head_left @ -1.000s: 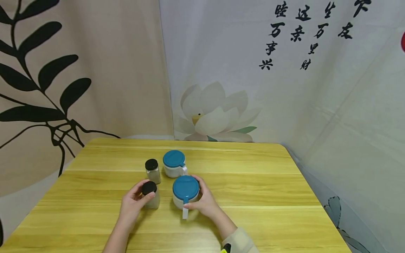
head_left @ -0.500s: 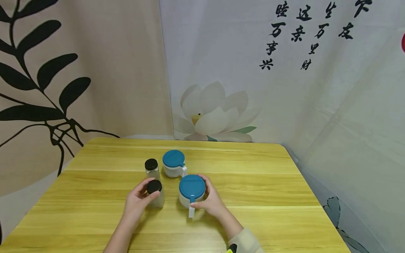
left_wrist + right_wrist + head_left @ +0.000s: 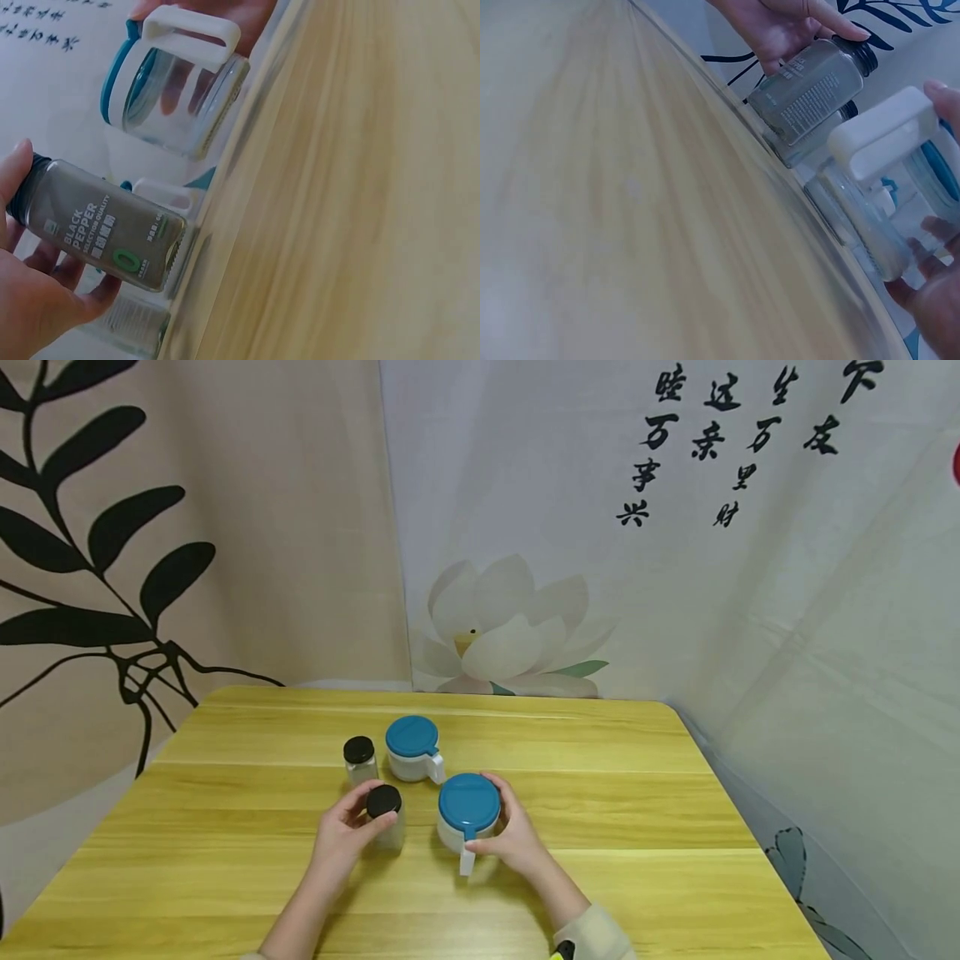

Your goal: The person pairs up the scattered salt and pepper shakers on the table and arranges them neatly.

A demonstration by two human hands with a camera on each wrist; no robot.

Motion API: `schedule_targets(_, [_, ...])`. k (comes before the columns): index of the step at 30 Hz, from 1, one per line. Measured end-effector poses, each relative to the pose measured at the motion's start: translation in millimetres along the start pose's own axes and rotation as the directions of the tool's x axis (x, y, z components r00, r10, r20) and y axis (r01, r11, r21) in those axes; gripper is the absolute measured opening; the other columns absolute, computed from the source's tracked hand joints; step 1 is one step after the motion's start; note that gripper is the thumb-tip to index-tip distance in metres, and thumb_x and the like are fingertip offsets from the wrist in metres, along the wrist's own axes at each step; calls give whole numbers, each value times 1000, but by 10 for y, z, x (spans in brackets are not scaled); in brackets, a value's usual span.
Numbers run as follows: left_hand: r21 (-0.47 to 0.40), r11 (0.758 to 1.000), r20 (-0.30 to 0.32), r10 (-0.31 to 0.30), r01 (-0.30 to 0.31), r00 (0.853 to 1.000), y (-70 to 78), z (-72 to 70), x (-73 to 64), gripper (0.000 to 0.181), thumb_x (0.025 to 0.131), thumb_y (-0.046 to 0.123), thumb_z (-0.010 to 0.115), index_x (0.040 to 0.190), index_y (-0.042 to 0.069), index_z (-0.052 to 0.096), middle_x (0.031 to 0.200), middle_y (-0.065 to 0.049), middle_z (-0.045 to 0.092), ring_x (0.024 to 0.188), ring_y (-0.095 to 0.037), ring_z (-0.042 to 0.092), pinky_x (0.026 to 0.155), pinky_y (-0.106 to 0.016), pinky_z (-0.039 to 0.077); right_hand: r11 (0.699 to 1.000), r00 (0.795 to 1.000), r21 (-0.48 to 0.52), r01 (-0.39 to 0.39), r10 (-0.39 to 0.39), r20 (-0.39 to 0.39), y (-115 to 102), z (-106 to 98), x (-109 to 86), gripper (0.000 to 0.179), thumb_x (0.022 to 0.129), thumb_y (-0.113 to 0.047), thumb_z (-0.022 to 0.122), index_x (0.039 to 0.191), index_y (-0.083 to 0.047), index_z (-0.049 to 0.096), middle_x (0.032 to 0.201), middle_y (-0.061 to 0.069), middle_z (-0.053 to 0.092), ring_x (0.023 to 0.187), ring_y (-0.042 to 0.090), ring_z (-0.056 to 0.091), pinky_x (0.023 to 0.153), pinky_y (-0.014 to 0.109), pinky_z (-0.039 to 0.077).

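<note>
In the head view my left hand holds a black pepper shaker near its black cap, thumb on one side and fingers on the other. The left wrist view shows the shaker's "BLACK PEPPER" label and grey-brown contents. To the right, my right hand grips a clear glass seasoning jar with a blue lid. Its thumb lies at the top of the white handle, and the other fingers wrap the far side, seen through the glass. Both containers are upright, a small gap between them.
Behind the shaker stands a second black-capped shaker, partly hidden by my left hand. A second blue-lidded jar is at its right, handle toward the front right. All are on a wooden table, with printed curtains beyond its back edge.
Both hands have shifted right across the table, carrying the pepper shaker and the seasoning jar along. The two rear containers have stayed in place.
</note>
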State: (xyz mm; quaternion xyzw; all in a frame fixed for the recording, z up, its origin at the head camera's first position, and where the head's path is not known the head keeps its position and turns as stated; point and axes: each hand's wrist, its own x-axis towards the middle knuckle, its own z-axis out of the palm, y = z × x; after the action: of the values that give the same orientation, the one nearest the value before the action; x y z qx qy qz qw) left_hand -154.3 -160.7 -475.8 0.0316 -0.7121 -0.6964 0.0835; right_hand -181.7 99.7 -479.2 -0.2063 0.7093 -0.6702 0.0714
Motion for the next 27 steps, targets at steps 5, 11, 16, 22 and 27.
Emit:
schedule_targets(5, [-9, 1000, 1, -1, 1, 1000, 13, 66, 2, 51, 76, -1, 78, 124, -1, 59, 120, -16, 59, 102, -9, 57, 83, -20, 47, 999, 999, -8, 37, -37, -5, 161, -89, 14, 98, 68, 0, 84, 147, 3, 25, 140, 19, 45, 126, 31, 43, 107, 49, 24])
schedule_targets(11, [23, 1000, 13, -6, 5, 1000, 20, 154, 16, 51, 75, 2, 80, 123, 1, 61, 121, -15, 59, 103, -12, 56, 84, -21, 46, 998, 997, 7, 67, -67, -23, 333, -189, 9, 98, 68, -2, 85, 148, -5, 28, 140, 15, 46, 125, 27, 44, 107, 46, 26])
schedule_targets(16, [20, 1000, 20, 11, -12, 1000, 24, 215, 28, 51, 74, 0, 81, 122, 2, 62, 119, -14, 60, 103, -14, 57, 83, -23, 47, 995, 995, 39, 95, -94, -23, 350, -265, -16, 97, 68, -4, 85, 147, -6, 29, 139, 17, 45, 125, 27, 45, 106, 39, 29])
schedule_targets(22, [8, 999, 32, 34, -35, 999, 35, 302, 28, 50, 74, 0, 81, 120, 2, 63, 115, -12, 62, 102, -16, 57, 83, -24, 46, 995, 995, 26, 97, -96, -37, 347, -371, -62, 97, 68, -4, 85, 147, -6, 30, 139, 18, 46, 123, 24, 46, 105, 32, 31])
schedule_targets(27, [-18, 999, 44, 39, -38, 998, 36, 370, 13, 49, 73, -1, 81, 119, 1, 63, 114, -12, 62, 101, -18, 57, 83, -25, 46, 994, 994, 16, 105, -104, -31, 348, -466, -101, 97, 69, -4, 85, 147, -3, 28, 140, 19, 44, 123, 23, 46, 104, 33, 31])
